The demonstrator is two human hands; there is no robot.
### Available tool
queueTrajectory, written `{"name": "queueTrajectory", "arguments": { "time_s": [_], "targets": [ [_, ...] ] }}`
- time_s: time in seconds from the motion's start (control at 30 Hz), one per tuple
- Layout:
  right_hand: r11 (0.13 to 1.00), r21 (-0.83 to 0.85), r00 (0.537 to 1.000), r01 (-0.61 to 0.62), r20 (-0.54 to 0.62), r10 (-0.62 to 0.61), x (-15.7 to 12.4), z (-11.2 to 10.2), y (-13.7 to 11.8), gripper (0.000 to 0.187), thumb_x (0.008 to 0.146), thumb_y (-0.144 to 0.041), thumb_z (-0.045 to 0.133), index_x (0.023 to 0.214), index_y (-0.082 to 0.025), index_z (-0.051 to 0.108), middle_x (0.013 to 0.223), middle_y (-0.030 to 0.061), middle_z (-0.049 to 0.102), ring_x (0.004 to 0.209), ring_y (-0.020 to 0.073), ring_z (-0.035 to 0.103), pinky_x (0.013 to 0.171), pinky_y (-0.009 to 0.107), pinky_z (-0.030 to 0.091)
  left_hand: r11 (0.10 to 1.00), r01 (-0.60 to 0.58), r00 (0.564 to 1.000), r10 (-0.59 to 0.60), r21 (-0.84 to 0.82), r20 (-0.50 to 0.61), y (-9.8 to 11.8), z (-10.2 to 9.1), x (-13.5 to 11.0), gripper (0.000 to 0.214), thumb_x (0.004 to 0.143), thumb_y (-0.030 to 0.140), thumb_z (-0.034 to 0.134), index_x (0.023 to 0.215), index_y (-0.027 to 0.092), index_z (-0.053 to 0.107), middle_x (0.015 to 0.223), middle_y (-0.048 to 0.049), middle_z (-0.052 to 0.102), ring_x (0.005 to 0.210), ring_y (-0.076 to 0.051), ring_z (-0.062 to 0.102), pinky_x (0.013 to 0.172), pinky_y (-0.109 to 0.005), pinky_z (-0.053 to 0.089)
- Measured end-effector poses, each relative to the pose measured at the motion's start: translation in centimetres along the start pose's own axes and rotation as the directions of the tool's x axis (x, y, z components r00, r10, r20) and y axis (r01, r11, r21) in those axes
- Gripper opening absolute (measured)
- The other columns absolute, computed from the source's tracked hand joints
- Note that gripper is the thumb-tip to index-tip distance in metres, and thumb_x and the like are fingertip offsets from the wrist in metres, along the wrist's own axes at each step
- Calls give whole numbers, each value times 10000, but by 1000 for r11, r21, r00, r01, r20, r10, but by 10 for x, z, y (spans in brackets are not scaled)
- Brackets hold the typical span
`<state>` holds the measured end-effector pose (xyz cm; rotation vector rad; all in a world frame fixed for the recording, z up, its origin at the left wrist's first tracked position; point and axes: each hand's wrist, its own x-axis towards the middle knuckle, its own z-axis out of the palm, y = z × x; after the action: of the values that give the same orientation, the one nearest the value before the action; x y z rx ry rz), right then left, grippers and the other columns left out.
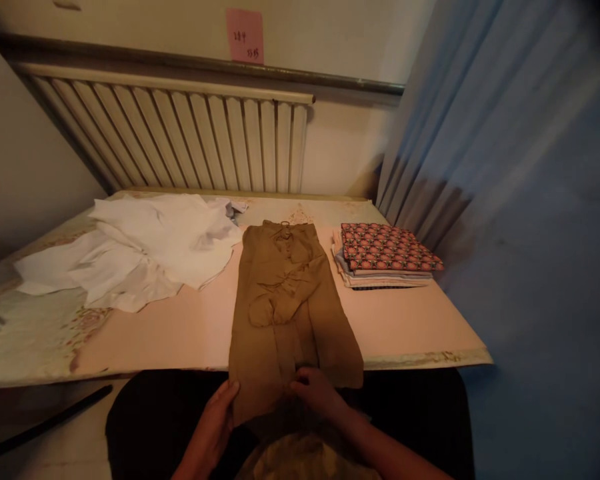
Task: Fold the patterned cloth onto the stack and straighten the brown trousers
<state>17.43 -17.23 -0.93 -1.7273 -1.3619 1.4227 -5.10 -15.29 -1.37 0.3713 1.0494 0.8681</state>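
Note:
A brown garment point(270, 347) lies lengthwise over the table's front edge, its near end hanging toward my lap. Part of it is bunched and folded in on top, and a small cord or loop shows at its far end. At the near left corner, my left hand point(219, 413) grips the cloth's edge, thumb on top and fingers underneath. My right hand point(320, 392) pinches the cloth near the middle of the near end, with its fingers curled.
White cloth point(150, 247) lies crumpled on the table's left side. A folded stack of fabric point(390, 248), topped by a red patterned piece, sits right. The table point(410, 320) has a pinkish cover. Behind stands a radiator point(200, 140); a blue curtain point(520, 267) hangs at right.

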Motion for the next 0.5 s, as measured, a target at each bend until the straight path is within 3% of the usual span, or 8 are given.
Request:
{"name": "queueTrajectory", "arguments": {
  "time_s": [0.17, 0.37, 0.43, 0.5],
  "targets": [
    [999, 36, 1000, -24, -7, 24, 1, 7, 7, 43, 700, -174, 571, 667, -162, 597, 561, -56, 492, 496, 88, 454, 473, 192, 292, 1000, -8, 1000, 9, 29, -19, 1, 2, 0, 406, 831, 280, 631, 1214, 149, 594, 1162, -126, 685, 1087, -292, 637, 928, -422, 522],
    [998, 62, 1000, 4, -31, -2, -5, 9, 4, 89, 660, -178, 579, 577, -148, 593, 549, -45, 497, 598, 109, 485, 545, 205, 314, 999, -24, 999, 25, 24, -45, 0, -2, 2, 431, 825, 307, 628, 1224, 152, 588, 1133, -119, 699, 1042, -283, 661, 912, -433, 528],
    [988, 155, 1000, 13, -8, -12, -11, 7, 0, 103, 663, -220, 582, 592, -147, 602, 568, -36, 523, 594, 112, 489, 553, 213, 334, 999, -33, 998, 34, 19, -50, -1, -5, 5, 416, 817, 316, 630, 1200, 156, 602, 1101, -106, 712, 1023, -272, 669, 903, -425, 531],
    [930, 368, 998, 6, 55, -29, -17, 5, -3, 127, 660, -269, 596, 651, -148, 634, 615, -10, 581, 598, 125, 517, 568, 227, 375, 998, -36, 997, 39, 44, -73, -2, -9, 7, 394, 806, 324, 635, 1163, 159, 621, 1073, -97, 721, 1006, -265, 675, 892, -417, 532]
  ]
}}
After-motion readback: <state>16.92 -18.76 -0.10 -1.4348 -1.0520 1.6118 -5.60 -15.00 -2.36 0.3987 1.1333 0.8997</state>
